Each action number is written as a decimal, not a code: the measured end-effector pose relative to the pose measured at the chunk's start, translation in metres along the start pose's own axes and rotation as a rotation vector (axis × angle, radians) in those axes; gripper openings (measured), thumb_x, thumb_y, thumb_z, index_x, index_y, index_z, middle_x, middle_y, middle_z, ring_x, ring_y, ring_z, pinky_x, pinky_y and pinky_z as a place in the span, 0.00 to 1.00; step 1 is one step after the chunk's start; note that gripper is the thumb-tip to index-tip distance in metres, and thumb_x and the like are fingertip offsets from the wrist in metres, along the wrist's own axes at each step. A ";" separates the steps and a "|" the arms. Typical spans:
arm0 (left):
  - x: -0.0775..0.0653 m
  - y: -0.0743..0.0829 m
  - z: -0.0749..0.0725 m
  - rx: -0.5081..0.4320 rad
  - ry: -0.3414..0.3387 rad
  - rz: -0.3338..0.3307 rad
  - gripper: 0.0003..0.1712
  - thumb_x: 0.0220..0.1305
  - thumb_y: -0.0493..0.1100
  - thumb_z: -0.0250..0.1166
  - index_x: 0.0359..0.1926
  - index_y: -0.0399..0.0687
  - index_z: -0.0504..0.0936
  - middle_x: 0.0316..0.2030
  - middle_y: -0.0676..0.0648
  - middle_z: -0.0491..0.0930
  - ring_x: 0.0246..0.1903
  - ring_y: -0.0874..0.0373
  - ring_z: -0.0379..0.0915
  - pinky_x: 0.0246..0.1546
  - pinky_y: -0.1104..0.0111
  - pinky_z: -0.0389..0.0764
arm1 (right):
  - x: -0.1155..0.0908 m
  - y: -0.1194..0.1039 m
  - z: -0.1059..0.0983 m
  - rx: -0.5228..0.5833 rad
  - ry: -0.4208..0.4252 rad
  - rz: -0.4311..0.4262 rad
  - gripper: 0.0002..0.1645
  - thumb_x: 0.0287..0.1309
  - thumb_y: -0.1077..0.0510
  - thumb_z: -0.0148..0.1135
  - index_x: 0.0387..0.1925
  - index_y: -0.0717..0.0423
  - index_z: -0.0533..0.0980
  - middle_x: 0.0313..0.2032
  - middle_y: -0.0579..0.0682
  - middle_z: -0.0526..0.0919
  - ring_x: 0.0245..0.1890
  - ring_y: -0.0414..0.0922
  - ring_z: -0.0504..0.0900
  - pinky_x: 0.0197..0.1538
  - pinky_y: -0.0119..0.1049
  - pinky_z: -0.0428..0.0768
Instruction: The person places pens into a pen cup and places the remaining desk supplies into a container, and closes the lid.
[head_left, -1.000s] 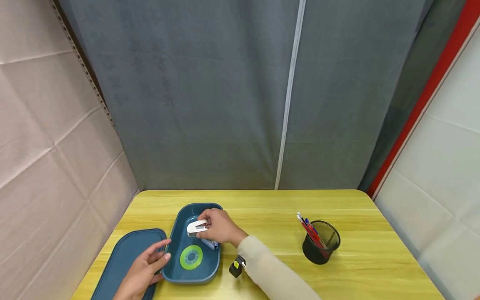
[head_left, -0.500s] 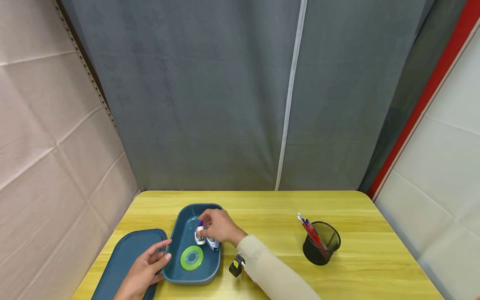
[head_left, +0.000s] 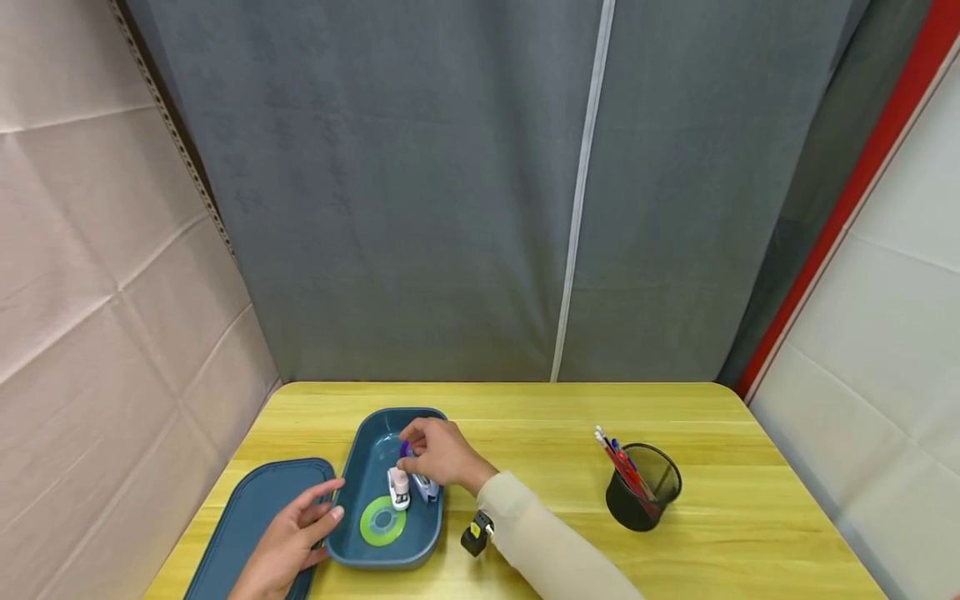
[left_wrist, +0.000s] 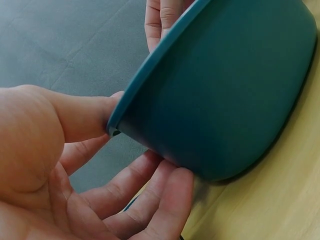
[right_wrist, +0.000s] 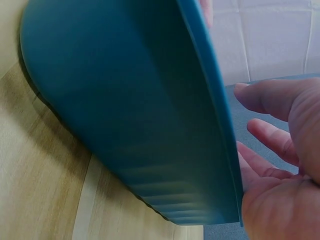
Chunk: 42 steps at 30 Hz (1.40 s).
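Note:
A blue plastic box [head_left: 360,550] holds small items in the head view. Among them are a flat green ring [head_left: 373,527], a small white stapler-like object [head_left: 400,490], a pale blue-and-white object [head_left: 427,489] and a partly hidden purple piece [head_left: 406,450]. My right hand [head_left: 442,452] reaches over the far right side, thumb close above the white object. In the right wrist view its fingers [right_wrist: 270,95] are spread and hold nothing visible. My left hand [head_left: 283,537] grips the box's left side, thumb at the rim and other fingers on the outer wall [left_wrist: 220,110].
Left of the box lies a matching blue lid [head_left: 247,517], partly under my left hand. A black mesh pen cup [head_left: 633,504] with several pencils and pens stands to the right on the wooden table [head_left: 540,417]. A grey curtain [head_left: 412,208] hangs behind.
My right hand has turned the white object, lowered it beside the green ring and let go. The purple piece has come into view. My left hand stays in place.

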<state>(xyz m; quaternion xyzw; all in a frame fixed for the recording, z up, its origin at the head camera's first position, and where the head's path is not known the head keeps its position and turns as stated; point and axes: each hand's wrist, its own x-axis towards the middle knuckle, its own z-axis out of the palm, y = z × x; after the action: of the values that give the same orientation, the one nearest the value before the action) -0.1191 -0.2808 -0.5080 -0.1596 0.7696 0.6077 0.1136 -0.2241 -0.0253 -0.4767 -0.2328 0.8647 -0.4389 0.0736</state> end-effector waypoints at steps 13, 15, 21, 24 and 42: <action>0.001 0.004 0.000 0.018 -0.006 0.001 0.40 0.69 0.55 0.72 0.77 0.53 0.70 0.70 0.31 0.74 0.64 0.40 0.77 0.48 0.47 0.88 | -0.003 -0.002 0.000 0.035 0.002 -0.014 0.20 0.60 0.54 0.79 0.52 0.50 0.84 0.52 0.54 0.88 0.46 0.38 0.85 0.54 0.32 0.85; 0.001 0.004 0.000 0.020 -0.002 0.006 0.39 0.70 0.54 0.72 0.77 0.53 0.71 0.69 0.31 0.74 0.63 0.41 0.78 0.48 0.47 0.88 | -0.004 -0.002 0.000 0.041 0.000 -0.013 0.20 0.60 0.53 0.79 0.53 0.49 0.84 0.52 0.53 0.88 0.48 0.39 0.85 0.54 0.32 0.86; 0.000 0.006 -0.003 0.029 -0.004 0.034 0.37 0.73 0.52 0.70 0.77 0.50 0.70 0.69 0.31 0.75 0.63 0.41 0.79 0.51 0.48 0.88 | -0.006 -0.003 -0.001 0.041 0.001 -0.016 0.21 0.60 0.51 0.79 0.53 0.48 0.84 0.51 0.47 0.87 0.50 0.40 0.86 0.56 0.33 0.86; 0.000 0.006 -0.007 0.021 0.009 0.028 0.37 0.72 0.51 0.71 0.77 0.49 0.70 0.69 0.33 0.76 0.62 0.43 0.80 0.52 0.49 0.88 | -0.008 -0.004 -0.002 0.047 0.011 -0.034 0.21 0.60 0.52 0.79 0.53 0.48 0.84 0.51 0.45 0.87 0.52 0.43 0.87 0.55 0.32 0.86; -0.013 0.000 -0.063 0.204 0.055 -0.031 0.49 0.73 0.61 0.68 0.79 0.36 0.61 0.71 0.30 0.73 0.63 0.40 0.80 0.55 0.50 0.87 | -0.044 0.003 -0.016 0.129 0.085 -0.069 0.23 0.61 0.52 0.78 0.57 0.48 0.82 0.54 0.46 0.86 0.55 0.53 0.86 0.57 0.43 0.89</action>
<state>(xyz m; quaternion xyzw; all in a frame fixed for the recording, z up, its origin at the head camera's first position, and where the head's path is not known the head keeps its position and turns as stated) -0.1064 -0.3410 -0.4884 -0.1758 0.8277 0.5199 0.1174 -0.1922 0.0083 -0.4733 -0.2383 0.8284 -0.5056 0.0363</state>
